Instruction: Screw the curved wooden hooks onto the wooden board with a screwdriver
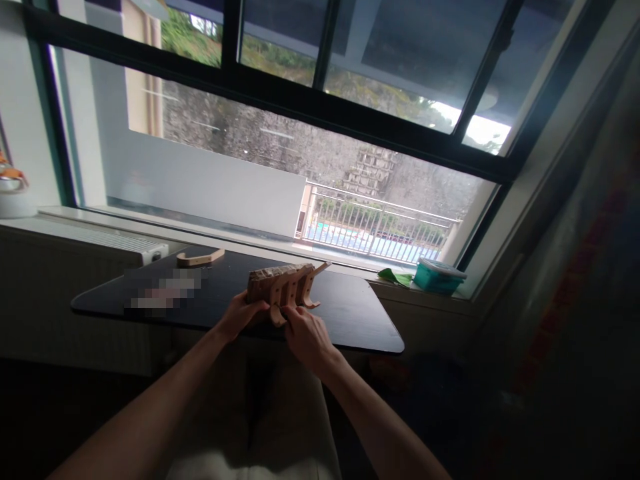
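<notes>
Over the near edge of the dark table [345, 313], both hands hold a wooden hook rack [287, 287]. It is a thick board with a rough, bark-like top edge and several pale curved wooden hooks along its front. My left hand [241, 315] is closed around the board's left end, thumb toward the nearest hook. The fingers of my right hand [309, 333] are closed at the lower part of the hooks; exactly what they pinch is hidden. A loose curved wooden hook [201, 257] lies at the table's far left edge.
A blurred-out patch [167, 292] covers something on the table's left. A teal lidded box [439, 277] and a green leaf-like piece [395, 277] sit on the windowsill at right. A white radiator [100, 243] stands at left, under the window.
</notes>
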The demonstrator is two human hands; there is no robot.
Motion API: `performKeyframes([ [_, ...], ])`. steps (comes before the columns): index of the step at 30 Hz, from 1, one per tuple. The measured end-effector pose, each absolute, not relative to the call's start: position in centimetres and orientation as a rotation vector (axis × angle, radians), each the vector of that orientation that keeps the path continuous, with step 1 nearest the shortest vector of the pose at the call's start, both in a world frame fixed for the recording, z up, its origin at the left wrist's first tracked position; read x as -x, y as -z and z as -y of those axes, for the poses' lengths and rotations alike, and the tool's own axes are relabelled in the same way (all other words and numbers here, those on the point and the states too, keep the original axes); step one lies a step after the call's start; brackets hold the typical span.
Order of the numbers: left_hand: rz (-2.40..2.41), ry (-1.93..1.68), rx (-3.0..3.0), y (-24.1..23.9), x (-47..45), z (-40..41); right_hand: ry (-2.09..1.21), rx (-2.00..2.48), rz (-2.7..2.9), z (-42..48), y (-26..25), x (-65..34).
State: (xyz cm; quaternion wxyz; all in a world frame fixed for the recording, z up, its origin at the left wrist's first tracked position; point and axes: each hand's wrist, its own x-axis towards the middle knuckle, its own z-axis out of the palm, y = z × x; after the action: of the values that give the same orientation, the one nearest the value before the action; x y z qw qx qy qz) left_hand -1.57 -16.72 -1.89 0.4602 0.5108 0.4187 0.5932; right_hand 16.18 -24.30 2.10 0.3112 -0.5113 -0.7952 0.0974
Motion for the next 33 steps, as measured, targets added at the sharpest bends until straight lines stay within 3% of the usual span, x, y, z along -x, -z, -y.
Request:
performKeyframes([
  [7, -1.043, -1.443, -1.245, 1.4, 1.4, 17.2, -0.217, 1.368, 2.100, 23.4, -1.7, -15.3],
  [16, -1.059, -1.466, -1.256, 1.6, 1.4, 17.0, -0.609, 1.429, 1.870, 21.6, -0.5, -14.9],
  [25, -1.031, -1.453, -1.266, 1.5, 1.4, 17.1, -0.186, 1.467, 2.025, 25.0, -2.0, -15.2],
  [33, -1.009, -1.441, -1.250, 1.5, 1.5, 17.1, -0.222, 1.408, 1.943, 24.3, -0.8, -15.8],
])
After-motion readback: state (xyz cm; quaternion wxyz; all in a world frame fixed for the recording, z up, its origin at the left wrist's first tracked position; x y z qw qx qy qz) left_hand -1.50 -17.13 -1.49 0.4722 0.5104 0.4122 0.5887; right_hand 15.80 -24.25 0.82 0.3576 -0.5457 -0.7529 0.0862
